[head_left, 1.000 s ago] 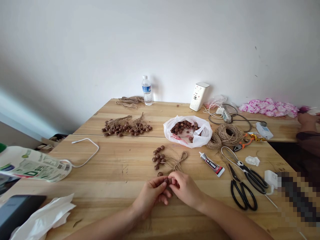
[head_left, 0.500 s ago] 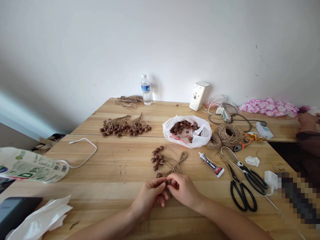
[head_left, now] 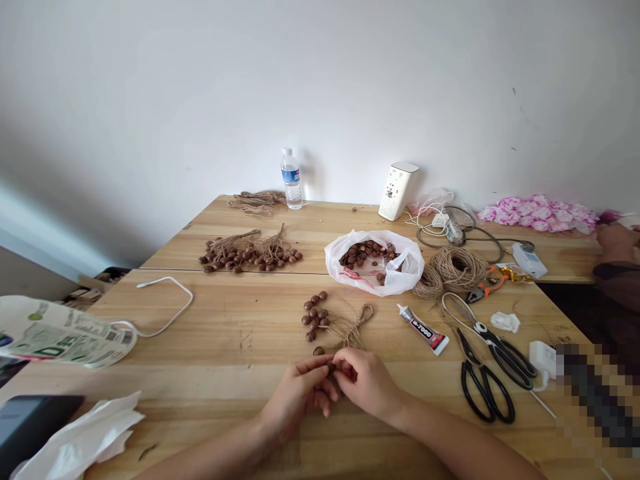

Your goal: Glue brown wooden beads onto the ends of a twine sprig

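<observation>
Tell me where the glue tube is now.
In the head view, the glue tube lies right of centre on the table, between the white plastic bag and the black scissors.

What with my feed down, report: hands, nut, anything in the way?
Left hand and right hand together, pinching a brown nut. Loose nuts and twine bundle just beyond. Scissors off right, clear of hands.

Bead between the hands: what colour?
The bead is dark brown; head view shows it best.
</observation>
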Tool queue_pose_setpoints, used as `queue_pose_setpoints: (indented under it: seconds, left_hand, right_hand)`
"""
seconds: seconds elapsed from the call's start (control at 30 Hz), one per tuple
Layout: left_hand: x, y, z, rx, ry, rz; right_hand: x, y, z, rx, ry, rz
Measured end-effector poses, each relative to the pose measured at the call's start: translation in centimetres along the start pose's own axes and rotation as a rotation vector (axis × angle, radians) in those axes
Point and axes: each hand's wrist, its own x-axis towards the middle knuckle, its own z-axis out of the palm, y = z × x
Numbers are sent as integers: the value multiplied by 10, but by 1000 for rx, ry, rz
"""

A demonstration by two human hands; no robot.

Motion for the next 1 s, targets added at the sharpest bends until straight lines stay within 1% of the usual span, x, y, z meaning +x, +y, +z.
queue_pose_setpoints:
  seconds: [0.3,0.6,1.0]
  left_hand:
    - [3,-4,0,75,0,33]
    - [2,-5,-2,124,28,24]
    - [3,-8,-4,147,34,33]
  right_hand:
    - [0,-1,0,-36,1,-46]
    - [0,-5,-1,-47,6,-72]
    - [0,-6,-1,-36,1,-64]
